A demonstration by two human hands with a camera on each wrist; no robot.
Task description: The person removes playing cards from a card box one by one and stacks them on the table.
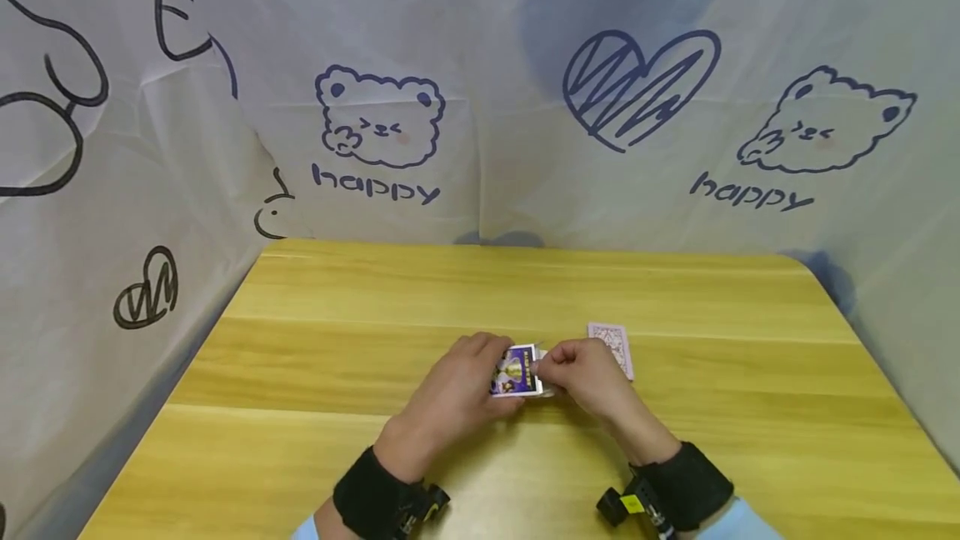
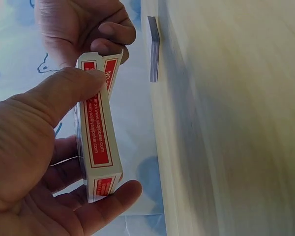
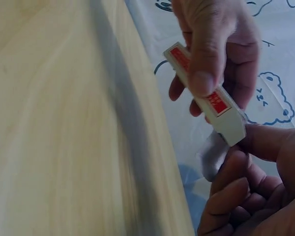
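Observation:
My left hand (image 1: 456, 386) grips a small playing card box (image 1: 514, 373) from its left side, above the table. The box has a purple picture on its upper face; red and white print runs along its narrow side (image 2: 99, 132) in the left wrist view. At the right end, my right hand (image 1: 592, 375) pinches the box's edge between thumb and forefinger, its other fingers curled. A flap (image 2: 113, 71) stands out from that end. The right wrist view shows a greyish piece (image 3: 214, 155) beneath the box's end, partly hidden by the right fingers.
A stack of cards (image 1: 619, 348) with a pink patterned back lies on the wooden table (image 1: 337, 340), just beyond the right hand. White cloth (image 1: 487, 132) with drawn bears and hearts hangs behind the table and along its sides.

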